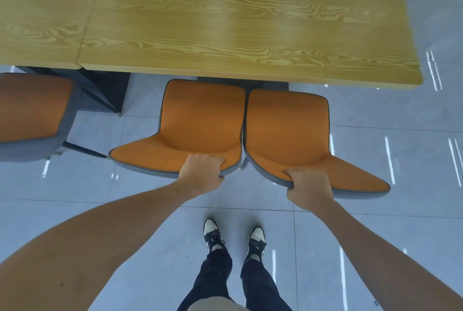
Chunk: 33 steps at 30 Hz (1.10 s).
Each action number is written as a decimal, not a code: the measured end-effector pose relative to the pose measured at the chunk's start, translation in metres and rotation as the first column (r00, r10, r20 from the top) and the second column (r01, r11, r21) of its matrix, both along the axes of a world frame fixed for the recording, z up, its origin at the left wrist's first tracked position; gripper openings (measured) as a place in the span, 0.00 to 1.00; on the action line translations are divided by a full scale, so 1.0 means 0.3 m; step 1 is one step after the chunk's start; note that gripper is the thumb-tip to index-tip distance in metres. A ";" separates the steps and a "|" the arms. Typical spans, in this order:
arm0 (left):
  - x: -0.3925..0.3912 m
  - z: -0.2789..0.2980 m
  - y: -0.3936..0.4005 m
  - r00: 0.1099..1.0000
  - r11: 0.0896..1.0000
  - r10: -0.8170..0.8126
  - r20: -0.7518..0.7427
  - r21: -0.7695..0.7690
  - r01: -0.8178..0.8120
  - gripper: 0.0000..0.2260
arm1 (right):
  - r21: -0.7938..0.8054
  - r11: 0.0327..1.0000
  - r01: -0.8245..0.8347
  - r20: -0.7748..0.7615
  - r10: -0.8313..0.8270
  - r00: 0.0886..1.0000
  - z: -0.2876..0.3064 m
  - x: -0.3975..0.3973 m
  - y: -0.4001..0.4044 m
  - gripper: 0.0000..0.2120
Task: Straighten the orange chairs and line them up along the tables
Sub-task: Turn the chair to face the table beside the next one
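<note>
Two orange chairs with grey shells stand side by side, almost touching, at the near edge of a wood-grain table (250, 35). My left hand (201, 173) grips the top of the backrest of the left chair (198, 120). My right hand (309, 186) grips the top of the backrest of the right chair (288, 130). Both seats point toward the table, their front edges just at its rim. A third orange chair (30, 108) stands further left, by a second table (37, 22) that adjoins the first.
A black table leg (105, 95) stands between the third chair and the left chair. Grey tiled floor (400, 210) stretches around me and to the right of the table. My feet (235, 238) are just behind the two chairs.
</note>
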<state>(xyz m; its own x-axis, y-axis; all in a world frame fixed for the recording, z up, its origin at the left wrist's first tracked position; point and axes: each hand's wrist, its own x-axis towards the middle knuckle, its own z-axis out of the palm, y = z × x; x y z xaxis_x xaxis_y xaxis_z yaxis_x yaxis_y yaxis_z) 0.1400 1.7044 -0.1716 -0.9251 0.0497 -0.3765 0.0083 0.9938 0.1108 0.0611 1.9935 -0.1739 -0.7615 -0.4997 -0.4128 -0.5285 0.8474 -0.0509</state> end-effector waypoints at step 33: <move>-0.001 -0.017 0.063 0.998 0.998 0.005 -0.062 -0.064 -0.009 0.07 | -0.153 0.988 0.009 -0.091 -0.024 0.996 -0.022 0.014 0.035 0.11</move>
